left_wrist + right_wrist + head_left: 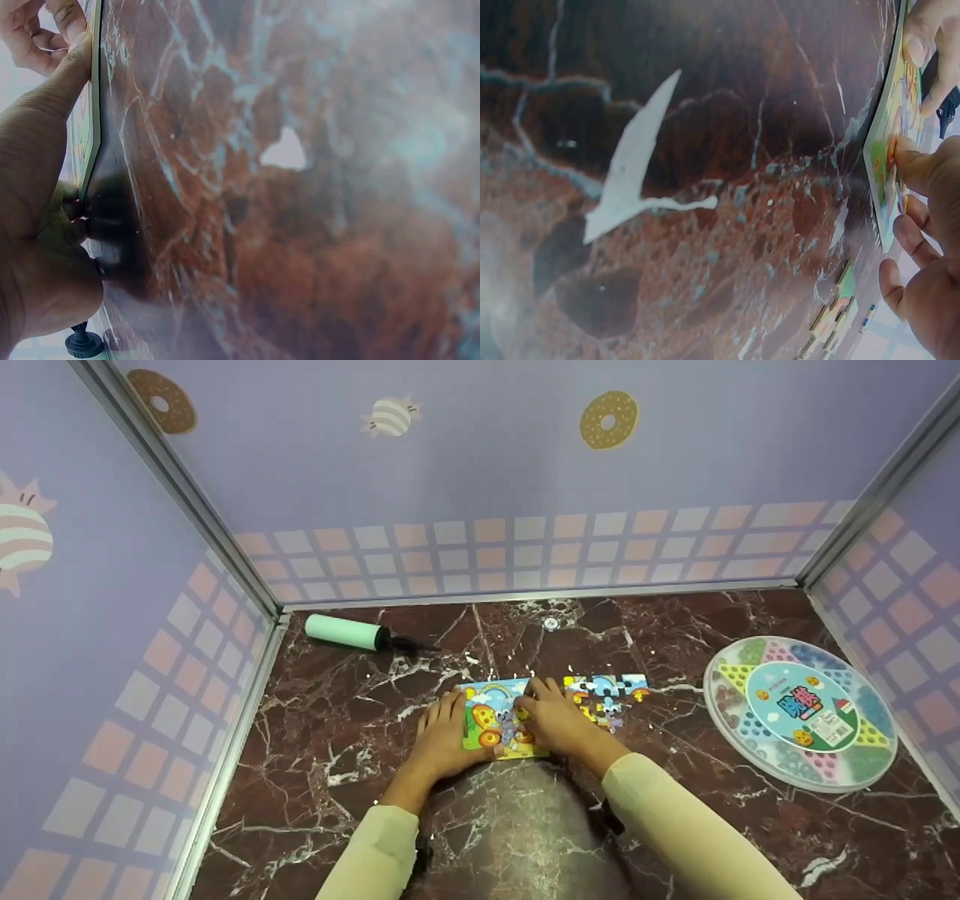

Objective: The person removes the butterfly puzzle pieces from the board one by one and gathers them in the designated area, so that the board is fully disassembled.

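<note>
A colourful cartoon jigsaw puzzle (486, 716) lies on the dark red marbled surface between the two hands. My left hand (442, 739) spans its lower left corner, fingers laid along the left edge and thumb on the bottom edge. Over the puzzle's right part my right hand (559, 720) bends its fingers, with thumb and fingertips right at the picture (891, 124); I cannot tell whether a piece is between them. Loose puzzle pieces (606, 686), some joined together, lie just right of that hand, partly hidden by it.
A mint-green hand pump (345, 632) with a black end lies at the back left. At right is a round clear Chinese checkers box (802, 716). One small white disc (551, 624) sits near the back wall (487, 472). White scraps dot the surface. Patterned panels enclose the sides.
</note>
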A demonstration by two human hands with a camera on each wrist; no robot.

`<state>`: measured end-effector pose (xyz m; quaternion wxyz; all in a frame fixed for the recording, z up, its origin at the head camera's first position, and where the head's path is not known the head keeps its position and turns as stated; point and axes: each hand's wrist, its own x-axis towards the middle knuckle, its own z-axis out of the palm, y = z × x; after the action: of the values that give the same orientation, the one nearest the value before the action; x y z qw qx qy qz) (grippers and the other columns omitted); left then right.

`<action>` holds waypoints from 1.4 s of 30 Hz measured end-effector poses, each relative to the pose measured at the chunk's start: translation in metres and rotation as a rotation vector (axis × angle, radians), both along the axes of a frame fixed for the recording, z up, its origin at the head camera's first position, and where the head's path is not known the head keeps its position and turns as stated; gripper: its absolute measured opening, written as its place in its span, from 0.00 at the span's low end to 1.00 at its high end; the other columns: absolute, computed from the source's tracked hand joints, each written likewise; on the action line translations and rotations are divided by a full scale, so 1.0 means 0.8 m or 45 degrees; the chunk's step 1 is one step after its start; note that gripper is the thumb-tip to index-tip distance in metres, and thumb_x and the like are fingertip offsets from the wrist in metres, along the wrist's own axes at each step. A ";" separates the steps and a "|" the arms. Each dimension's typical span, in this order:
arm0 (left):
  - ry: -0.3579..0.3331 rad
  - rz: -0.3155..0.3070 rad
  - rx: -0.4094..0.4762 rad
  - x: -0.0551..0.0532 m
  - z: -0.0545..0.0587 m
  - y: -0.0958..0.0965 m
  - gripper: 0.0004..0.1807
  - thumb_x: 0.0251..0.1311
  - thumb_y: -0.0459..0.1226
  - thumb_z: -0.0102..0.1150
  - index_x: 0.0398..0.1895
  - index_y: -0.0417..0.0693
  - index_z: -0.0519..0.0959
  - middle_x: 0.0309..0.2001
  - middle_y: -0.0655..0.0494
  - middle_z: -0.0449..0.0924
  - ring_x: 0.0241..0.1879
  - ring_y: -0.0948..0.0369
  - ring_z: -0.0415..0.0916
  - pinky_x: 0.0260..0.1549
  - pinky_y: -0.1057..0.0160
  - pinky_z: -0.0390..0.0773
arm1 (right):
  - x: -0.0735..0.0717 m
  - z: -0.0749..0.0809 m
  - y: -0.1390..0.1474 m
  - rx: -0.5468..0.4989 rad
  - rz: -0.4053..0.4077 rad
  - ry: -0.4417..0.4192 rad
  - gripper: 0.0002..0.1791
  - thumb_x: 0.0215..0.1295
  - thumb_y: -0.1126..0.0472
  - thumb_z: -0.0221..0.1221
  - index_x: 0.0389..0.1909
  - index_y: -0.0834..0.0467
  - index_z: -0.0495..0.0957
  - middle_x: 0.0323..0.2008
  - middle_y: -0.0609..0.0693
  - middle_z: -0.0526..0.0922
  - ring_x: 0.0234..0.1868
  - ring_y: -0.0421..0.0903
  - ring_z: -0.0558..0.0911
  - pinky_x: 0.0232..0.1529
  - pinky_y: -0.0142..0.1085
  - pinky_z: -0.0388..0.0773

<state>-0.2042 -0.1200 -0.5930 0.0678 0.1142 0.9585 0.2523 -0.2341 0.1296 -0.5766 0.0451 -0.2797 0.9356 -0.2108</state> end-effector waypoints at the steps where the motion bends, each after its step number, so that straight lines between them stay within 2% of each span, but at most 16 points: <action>1: 0.002 0.000 -0.003 0.000 0.000 0.000 0.70 0.56 0.70 0.75 0.89 0.39 0.55 0.88 0.38 0.54 0.87 0.37 0.52 0.84 0.30 0.54 | 0.000 0.000 0.000 0.002 0.002 0.000 0.13 0.79 0.59 0.66 0.60 0.53 0.86 0.58 0.58 0.75 0.64 0.65 0.73 0.62 0.78 0.74; 5: 0.007 -0.004 -0.014 0.000 -0.002 0.000 0.69 0.56 0.70 0.75 0.89 0.38 0.55 0.88 0.38 0.54 0.87 0.37 0.52 0.84 0.30 0.54 | 0.001 -0.002 0.000 0.008 0.022 0.021 0.13 0.79 0.57 0.67 0.60 0.54 0.86 0.57 0.58 0.74 0.59 0.61 0.71 0.58 0.72 0.77; 9: 0.010 -0.008 -0.014 0.000 -0.002 0.000 0.69 0.56 0.69 0.75 0.89 0.38 0.56 0.88 0.38 0.54 0.87 0.37 0.52 0.84 0.30 0.54 | 0.003 -0.002 0.002 0.019 0.056 0.089 0.13 0.78 0.57 0.68 0.58 0.55 0.87 0.56 0.58 0.74 0.55 0.59 0.70 0.55 0.66 0.77; 14: 0.014 -0.014 -0.012 0.001 0.000 0.000 0.69 0.56 0.69 0.75 0.89 0.39 0.56 0.88 0.38 0.54 0.87 0.37 0.52 0.84 0.30 0.54 | 0.005 -0.001 0.006 0.031 0.094 0.185 0.12 0.78 0.57 0.68 0.58 0.55 0.87 0.54 0.58 0.76 0.53 0.58 0.72 0.54 0.63 0.79; 18: 0.026 -0.013 0.009 -0.002 -0.005 -0.001 0.69 0.55 0.69 0.75 0.89 0.39 0.56 0.88 0.38 0.54 0.86 0.36 0.53 0.84 0.29 0.54 | 0.006 0.000 0.011 0.018 0.100 0.219 0.11 0.78 0.58 0.68 0.56 0.55 0.86 0.53 0.58 0.78 0.53 0.58 0.75 0.53 0.61 0.81; 28: 0.001 -0.005 0.016 0.000 0.000 -0.001 0.70 0.56 0.69 0.75 0.89 0.38 0.54 0.88 0.37 0.54 0.87 0.35 0.52 0.84 0.29 0.54 | 0.005 -0.001 0.033 -0.039 0.106 0.352 0.10 0.73 0.55 0.71 0.42 0.57 0.84 0.48 0.54 0.81 0.46 0.56 0.77 0.46 0.57 0.82; 36: 0.008 -0.014 0.023 0.001 0.000 -0.002 0.69 0.56 0.69 0.75 0.89 0.38 0.55 0.88 0.37 0.54 0.87 0.35 0.52 0.84 0.28 0.54 | 0.003 0.001 0.053 -0.049 0.092 0.384 0.10 0.73 0.54 0.72 0.45 0.56 0.85 0.49 0.53 0.82 0.49 0.57 0.80 0.49 0.59 0.83; 42: 0.011 -0.020 0.030 0.001 0.000 -0.002 0.69 0.56 0.69 0.75 0.89 0.38 0.55 0.88 0.37 0.53 0.87 0.34 0.51 0.84 0.28 0.53 | 0.001 0.005 0.071 -0.045 0.065 0.378 0.15 0.73 0.54 0.72 0.53 0.58 0.87 0.52 0.54 0.84 0.53 0.57 0.81 0.53 0.61 0.84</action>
<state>-0.2036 -0.1219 -0.5931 0.0642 0.1235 0.9549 0.2624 -0.2331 0.1862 -0.5729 -0.0933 -0.3323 0.9207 -0.1825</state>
